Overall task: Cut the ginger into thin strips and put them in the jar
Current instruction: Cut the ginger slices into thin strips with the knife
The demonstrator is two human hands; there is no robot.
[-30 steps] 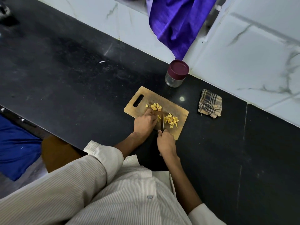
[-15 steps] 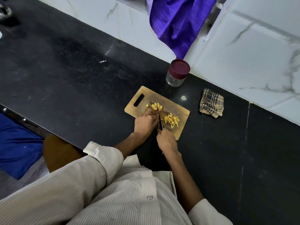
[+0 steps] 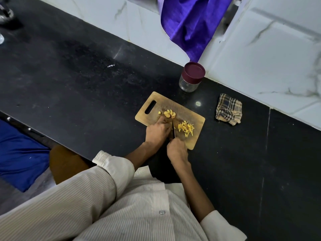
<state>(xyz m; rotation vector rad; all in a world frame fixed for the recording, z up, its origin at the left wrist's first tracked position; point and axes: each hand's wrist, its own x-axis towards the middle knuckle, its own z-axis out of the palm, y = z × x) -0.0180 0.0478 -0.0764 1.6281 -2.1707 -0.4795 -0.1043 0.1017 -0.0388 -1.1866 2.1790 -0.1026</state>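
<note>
Right hand [image 3: 177, 150] grips knife [image 3: 173, 130], blade on cutting board [image 3: 194, 119]. Left hand [image 3: 158, 131], fingers curled, presses ginger slices [image 3: 169, 113]. Cut strips [image 3: 186, 128] at 3 o'clock of blade. Jar [image 3: 191, 77], lid on, at 12 o'clock on dark surface [image 3: 86, 94]. Checked cloth [image 3: 229, 109] at 3 o'clock of board.

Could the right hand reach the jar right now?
Probably not at once: the right hand grips the knife, and the lidded jar stands beyond the cutting board. Nothing blocks the path otherwise.
</note>
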